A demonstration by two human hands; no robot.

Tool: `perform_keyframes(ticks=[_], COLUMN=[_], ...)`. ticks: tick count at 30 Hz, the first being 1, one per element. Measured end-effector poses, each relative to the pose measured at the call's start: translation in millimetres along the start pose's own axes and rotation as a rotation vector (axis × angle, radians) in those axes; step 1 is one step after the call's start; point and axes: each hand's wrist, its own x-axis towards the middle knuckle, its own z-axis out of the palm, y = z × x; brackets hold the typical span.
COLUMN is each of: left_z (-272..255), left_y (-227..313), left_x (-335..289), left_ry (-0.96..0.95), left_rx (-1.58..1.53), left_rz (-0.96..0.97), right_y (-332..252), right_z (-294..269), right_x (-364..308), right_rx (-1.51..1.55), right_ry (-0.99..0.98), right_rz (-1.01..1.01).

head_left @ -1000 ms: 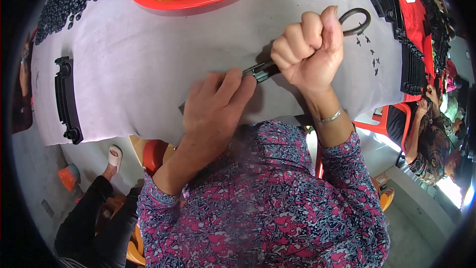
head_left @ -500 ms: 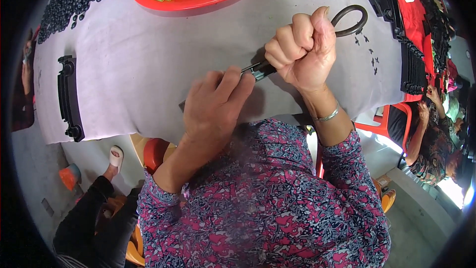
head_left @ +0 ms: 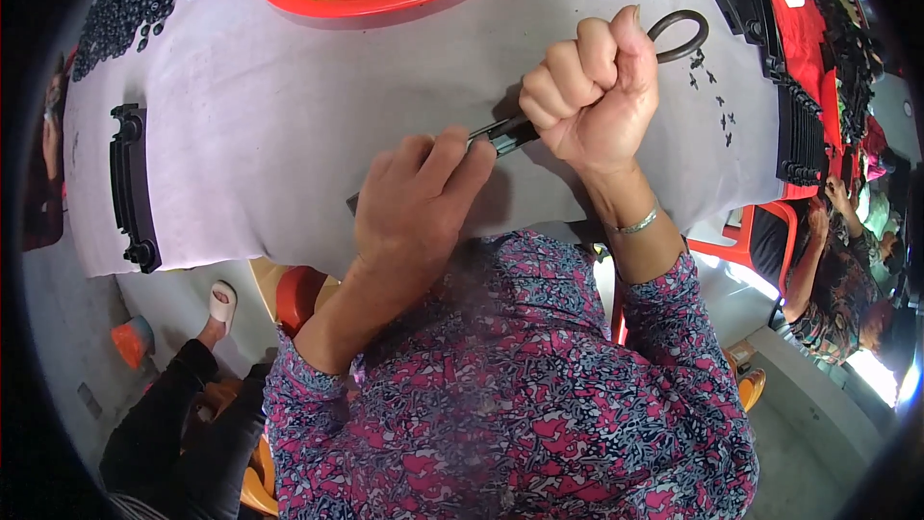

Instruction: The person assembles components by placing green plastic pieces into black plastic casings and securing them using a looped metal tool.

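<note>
My left hand is closed around a long black plastic strip, its fingers pressed together on top. One end of the strip pokes out past the lower left of that hand. A fist is made by my right hand, thumb up, and out of its far side comes a dark metal loop, like the ring handle of a hooked tool. Between the hands the strip runs slantwise up to the right fist, where the join of tool and strip is hidden.
A red tray of small green translucent tubes stands at the far edge, beside a heap of small black parts. A black plastic rail lies at left. Stacked black rails line the right side, near tiny black pieces. Other people sit both sides.
My right fist has shifted slightly to the right, and the metal loop shows a little less beyond it. My left hand stays nearly in place on the strip.
</note>
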Motion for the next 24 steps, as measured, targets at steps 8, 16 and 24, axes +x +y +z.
perform_keyframes(ticks=[8, 16, 24], left_z=[-0.1, 0.3, 1.5], left_y=[-0.5, -1.5, 0.2], left_x=[-2.2, -2.1, -1.9], left_ry=[-0.014, -0.023, -0.004], left_rx=[0.01, 0.024, 0.034], left_rz=[0.008, 0.01, 0.006], right_y=[2.2, 0.7, 1.8], right_z=[2.3, 0.8, 4.5], right_x=[-1.3, -1.4, -1.9], right_rx=[-0.086, -0.098, -0.123], right_ry=[-0.039, -0.063, -0.056], right_rz=[0.001, -0.003, 0.002])
